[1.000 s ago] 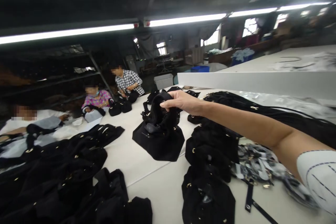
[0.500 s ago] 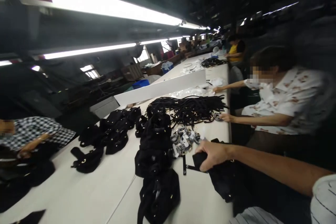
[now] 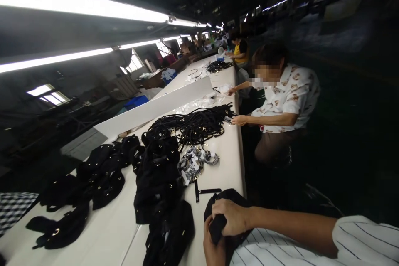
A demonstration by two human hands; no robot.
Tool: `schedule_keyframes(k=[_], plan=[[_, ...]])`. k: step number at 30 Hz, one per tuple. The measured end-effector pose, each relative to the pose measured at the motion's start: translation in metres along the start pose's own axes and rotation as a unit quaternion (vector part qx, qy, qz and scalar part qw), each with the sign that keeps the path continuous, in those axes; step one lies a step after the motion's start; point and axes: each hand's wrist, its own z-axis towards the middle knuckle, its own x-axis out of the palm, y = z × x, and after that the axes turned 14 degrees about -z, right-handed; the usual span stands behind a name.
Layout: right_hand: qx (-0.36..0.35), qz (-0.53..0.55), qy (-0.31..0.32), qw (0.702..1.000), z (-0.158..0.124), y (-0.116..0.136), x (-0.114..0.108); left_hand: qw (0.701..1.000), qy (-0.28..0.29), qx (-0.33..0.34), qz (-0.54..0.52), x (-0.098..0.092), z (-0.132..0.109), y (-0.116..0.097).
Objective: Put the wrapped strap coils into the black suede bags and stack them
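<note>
A black fabric bag (image 3: 230, 195) is bunched up at the near right edge of the table, close to my body. My right hand (image 3: 232, 216) is closed on it from above, with a dark fold poking out under the fingers. Lower down, my left hand (image 3: 213, 239) grips the same bag from the near side; part of its fingers is hidden behind the cloth. Just beyond lie two black straps (image 3: 209, 191) with metal snaps. Left of my hands, a row of black bags (image 3: 170, 232) with gold-coloured fittings runs up the table.
Coiled grey straps with white tags (image 3: 191, 164) lie in a heap past the black straps. Black cords (image 3: 199, 124) with gold clips are piled behind. More black bags (image 3: 106, 174) lie left. A co-worker in a patterned shirt (image 3: 280, 104) sits along the right side, hands on the table.
My right hand has drawn the bag nearer to my body. My left hand has come into view and taken hold of it. The view has swung right, so the table appears further left.
</note>
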Motion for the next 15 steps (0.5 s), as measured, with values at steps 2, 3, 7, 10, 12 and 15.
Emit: schedule_keyframes(k=[2,3,7,10,12,15], plan=[[0.073,-0.024,-0.062,0.995,-0.007,-0.014,0.02,0.999,-0.026,-0.029,0.006,-0.002,0.001,0.003],[0.104,-0.022,-0.074,0.992,-0.011,-0.02,0.029,0.998,-0.039,-0.042,0.016,-0.003,0.001,0.002],[0.194,0.014,-0.063,0.979,-0.02,-0.035,0.051,0.993,-0.044,-0.067,0.082,0.0,0.003,-0.012],[0.215,0.018,-0.025,0.976,-0.012,-0.035,0.06,0.978,-0.062,-0.11,0.165,0.001,0.009,-0.026],[0.228,0.001,0.006,0.974,-0.004,-0.033,0.064,0.969,-0.074,-0.138,0.19,-0.001,0.013,-0.032],[0.249,-0.048,0.036,0.967,0.004,-0.029,0.066,0.968,-0.076,-0.139,0.194,-0.007,0.015,-0.037]])
